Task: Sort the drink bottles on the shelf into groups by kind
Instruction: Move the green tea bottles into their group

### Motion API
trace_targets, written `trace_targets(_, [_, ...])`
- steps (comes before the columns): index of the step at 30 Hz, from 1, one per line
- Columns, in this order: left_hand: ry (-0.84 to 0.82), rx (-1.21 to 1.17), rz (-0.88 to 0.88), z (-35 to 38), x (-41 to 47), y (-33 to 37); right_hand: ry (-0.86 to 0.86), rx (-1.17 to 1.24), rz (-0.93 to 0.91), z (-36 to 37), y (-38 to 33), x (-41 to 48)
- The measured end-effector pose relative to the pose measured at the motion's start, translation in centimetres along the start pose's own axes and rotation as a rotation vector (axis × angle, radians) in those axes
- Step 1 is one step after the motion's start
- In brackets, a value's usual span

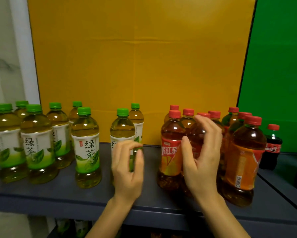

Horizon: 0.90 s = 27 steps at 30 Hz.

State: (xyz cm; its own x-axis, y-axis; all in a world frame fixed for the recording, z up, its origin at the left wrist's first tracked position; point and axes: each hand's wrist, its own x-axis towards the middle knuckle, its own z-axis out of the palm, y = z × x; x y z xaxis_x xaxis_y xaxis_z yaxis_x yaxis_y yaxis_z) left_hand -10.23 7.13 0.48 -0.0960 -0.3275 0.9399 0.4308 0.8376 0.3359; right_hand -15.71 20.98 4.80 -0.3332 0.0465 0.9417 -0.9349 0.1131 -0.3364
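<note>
Several green-capped green tea bottles stand on the left half of the dark grey shelf. Several red-capped red tea bottles crowd its right half. My left hand hovers in front of the rightmost front green tea bottle, fingers curled and apart, holding nothing. My right hand is spread in front of a front-row red tea bottle, thumb and fingers apart on either side of it, without a clear grip. That bottle's lower part is hidden by the hand.
A small dark cola bottle stands to the right of the red tea group, by a green backdrop. A yellow backdrop closes the shelf's back. More bottles show dimly on the shelf below.
</note>
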Motion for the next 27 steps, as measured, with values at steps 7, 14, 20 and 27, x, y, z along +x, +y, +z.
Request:
trace_targets(7, [-0.025, -0.004, -0.274, -4.0, 0.8, -4.9, -0.339, 0.171, 0.188, 7.2, -2.3, -3.0])
trace_targets(14, [-0.372, -0.159, -0.519, -4.7, 1.6, -6.8, -0.469, 0.400, 0.630, 12.1, -1.6, -5.1])
trace_targets(20, [-0.493, -0.234, -0.792, -4.2, 4.3, -8.9, -0.502, 0.285, 0.699, 12.9, -1.4, -5.6])
trace_targets(27, [-0.472, -0.142, -0.916, -0.8, 6.2, -11.0, -0.447, 0.167, 0.667, 12.9, 0.0, -4.9])
